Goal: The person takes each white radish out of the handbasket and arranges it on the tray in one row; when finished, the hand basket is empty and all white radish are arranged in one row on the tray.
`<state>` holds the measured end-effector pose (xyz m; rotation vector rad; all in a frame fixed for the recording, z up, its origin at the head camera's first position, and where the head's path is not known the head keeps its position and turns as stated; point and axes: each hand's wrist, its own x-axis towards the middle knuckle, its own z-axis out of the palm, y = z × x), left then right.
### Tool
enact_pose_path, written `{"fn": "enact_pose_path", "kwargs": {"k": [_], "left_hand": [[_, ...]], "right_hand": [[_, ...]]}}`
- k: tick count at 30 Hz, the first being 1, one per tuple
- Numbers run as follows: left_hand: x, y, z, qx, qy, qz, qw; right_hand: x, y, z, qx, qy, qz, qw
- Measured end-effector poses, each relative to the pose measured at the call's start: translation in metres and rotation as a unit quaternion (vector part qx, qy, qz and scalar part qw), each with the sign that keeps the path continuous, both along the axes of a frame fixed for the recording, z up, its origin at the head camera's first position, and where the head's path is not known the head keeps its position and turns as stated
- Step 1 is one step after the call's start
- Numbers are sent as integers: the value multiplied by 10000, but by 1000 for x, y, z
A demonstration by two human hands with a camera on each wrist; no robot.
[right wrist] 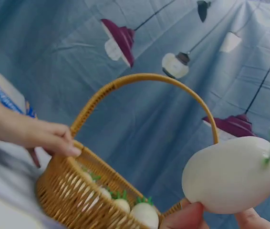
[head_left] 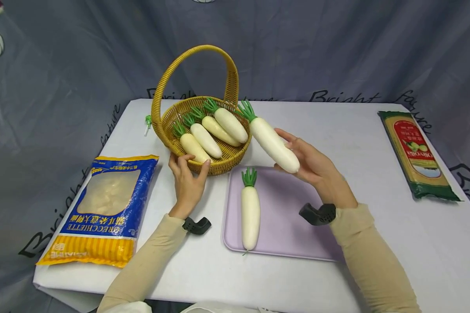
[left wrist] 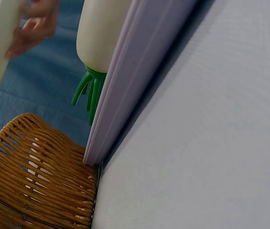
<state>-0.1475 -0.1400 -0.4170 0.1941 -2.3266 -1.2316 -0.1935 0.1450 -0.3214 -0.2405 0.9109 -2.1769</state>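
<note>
A radish (right wrist: 223,179) pinched by the right hand (head_left: 313,165) is best kept off the basket rim (head_left: 228,163) gripped by the left hand (head_left: 189,186).

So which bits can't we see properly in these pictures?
Head view: the right end of the tray, hidden by the right hand and sleeve.
Head view: tiny print on the packet, too small to read.
Left wrist view: the radish on the tray, cut off by the top edge.
Right wrist view: lower parts of the radishes in the basket, hidden by its wall.
</note>
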Motion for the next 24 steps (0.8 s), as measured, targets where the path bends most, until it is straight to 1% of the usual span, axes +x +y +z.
{"fn": "enact_pose_path", "kwargs": {"k": [3,6,8,10,12,14,17,19,21,23,24], "left_hand": [[0,0,-1,4,36,-5,10000],[-1,1,-2,4,26,-11,10000],[-1,1,-2,1,27,-24,10000],[-1,2,-3,-27,16,-17,10000],[-1,2,-3,-19,18,-12,10000],[-1,2,-3,-17,10,-12,10000],[0,2,-2,-5,-23,-7,10000],[0,2,-2,0,-32,2,10000],[0,1,-1,0,-28,13,10000],[0,0,-1,-6,-11,15,10000],[-1,0,-1,-9,-8,19,10000]], "right_hand": [[18,17,-12,-119,64,63,9999],[37,31,-27,-216,256,126,9994],[50,37,-37,-333,478,180,9981],[62,42,-47,-281,713,142,9970],[72,45,-56,-89,894,26,9959],[82,45,-63,337,963,-178,9946],[94,41,-71,1211,1051,-511,9857],[100,36,-74,1836,1113,-711,9741],[104,29,-75,2386,1195,-880,9597],[108,22,-75,2875,1258,-986,9443],[110,18,-75,3042,1275,-1014,9386]]}}
